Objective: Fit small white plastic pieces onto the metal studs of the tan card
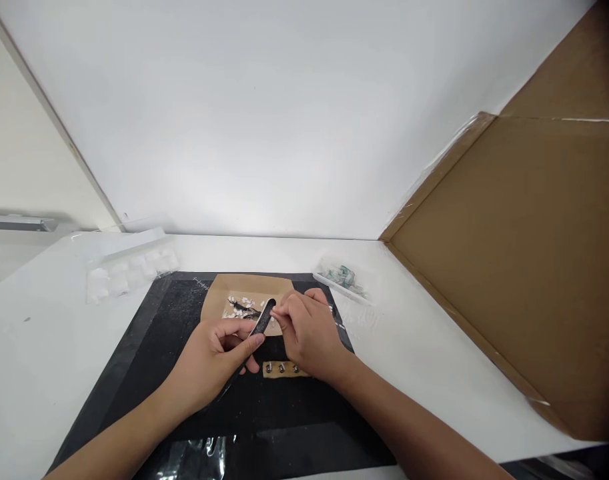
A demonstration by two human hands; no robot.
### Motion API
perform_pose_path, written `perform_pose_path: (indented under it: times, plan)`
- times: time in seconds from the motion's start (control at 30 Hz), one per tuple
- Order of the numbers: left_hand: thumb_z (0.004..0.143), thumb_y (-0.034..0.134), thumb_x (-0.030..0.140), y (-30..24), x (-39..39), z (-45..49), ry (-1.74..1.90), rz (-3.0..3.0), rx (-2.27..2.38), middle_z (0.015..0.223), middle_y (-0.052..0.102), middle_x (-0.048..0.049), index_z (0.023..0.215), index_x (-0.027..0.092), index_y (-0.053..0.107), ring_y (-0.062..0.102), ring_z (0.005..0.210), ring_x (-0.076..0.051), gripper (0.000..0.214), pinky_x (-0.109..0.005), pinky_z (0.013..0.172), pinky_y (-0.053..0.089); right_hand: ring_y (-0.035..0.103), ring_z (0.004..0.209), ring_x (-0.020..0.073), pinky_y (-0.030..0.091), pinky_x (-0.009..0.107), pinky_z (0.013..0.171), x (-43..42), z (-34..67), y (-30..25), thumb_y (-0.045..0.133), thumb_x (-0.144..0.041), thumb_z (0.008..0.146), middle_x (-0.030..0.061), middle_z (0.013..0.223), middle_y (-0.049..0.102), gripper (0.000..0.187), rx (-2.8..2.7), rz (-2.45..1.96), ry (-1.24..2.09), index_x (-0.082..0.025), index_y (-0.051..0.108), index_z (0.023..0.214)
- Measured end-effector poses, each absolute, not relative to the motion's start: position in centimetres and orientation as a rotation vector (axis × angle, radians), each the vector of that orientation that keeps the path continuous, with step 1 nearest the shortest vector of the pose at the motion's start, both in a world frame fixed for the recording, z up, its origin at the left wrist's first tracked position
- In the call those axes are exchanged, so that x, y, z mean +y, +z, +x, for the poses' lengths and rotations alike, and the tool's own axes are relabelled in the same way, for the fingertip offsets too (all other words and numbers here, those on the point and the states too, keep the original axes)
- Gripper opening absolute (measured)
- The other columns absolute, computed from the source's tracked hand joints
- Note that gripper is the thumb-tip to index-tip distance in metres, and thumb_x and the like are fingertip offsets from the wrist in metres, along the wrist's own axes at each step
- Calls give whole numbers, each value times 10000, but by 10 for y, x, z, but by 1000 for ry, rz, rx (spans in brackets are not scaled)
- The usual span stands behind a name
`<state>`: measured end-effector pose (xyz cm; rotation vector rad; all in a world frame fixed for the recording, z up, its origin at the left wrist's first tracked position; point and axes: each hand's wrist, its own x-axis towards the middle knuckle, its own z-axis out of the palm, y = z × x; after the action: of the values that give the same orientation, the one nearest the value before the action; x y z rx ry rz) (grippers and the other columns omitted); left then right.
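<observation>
My left hand [215, 353] is closed around a slim black tool [261, 325] that slants up to the right. My right hand [307, 330] is closed in a pinch right at the tool's upper tip; what it pinches is too small to make out. Both hands hover over a black mat [149, 353]. Just behind them lies a tan paper sheet [219, 297] with several small white pieces and a dark item on it. A small tan strip [279, 368] with three metal studs lies on the mat under my right hand.
A clear plastic tray [129, 267] with white pieces sits at the back left. A clear bag [344, 277] of small greenish parts lies back right. A large cardboard panel [524, 253] leans along the right side. A white wall stands behind the white table [434, 360].
</observation>
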<state>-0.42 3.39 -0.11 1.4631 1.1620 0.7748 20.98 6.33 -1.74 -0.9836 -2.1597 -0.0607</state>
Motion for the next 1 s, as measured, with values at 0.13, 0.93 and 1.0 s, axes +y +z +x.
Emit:
perform_pose_path:
  times: [0.13, 0.93, 1.0]
  plan:
    - [979, 674, 482, 0, 32, -6, 758, 1583, 1171, 634, 739, -5, 947, 198, 823, 622, 614, -143, 322, -237, 611, 441, 635, 732, 186, 335, 382, 774, 64, 210, -19, 483, -171, 1078, 19, 828, 684, 178, -2184, -934, -24, -219, 478, 906]
    - [994, 665, 437, 3, 31, -6, 843, 1645, 1144, 622, 718, 2, 800, 201, 812, 644, 617, -143, 339, -254, 676, 493, 655, 725, 173, 327, 378, 772, 62, 208, -15, 526, -150, 1054, -8, 792, 668, 188, -2126, -894, 36, -221, 458, 894]
    - [996, 666, 438, 3, 31, -6, 863, 1660, 1151, 616, 722, -4, 744, 198, 796, 646, 632, -148, 371, -263, 706, 500, 651, 726, 171, 325, 380, 771, 62, 207, -15, 534, -150, 1053, -1, 810, 681, 200, -2092, -925, 19, -221, 449, 886]
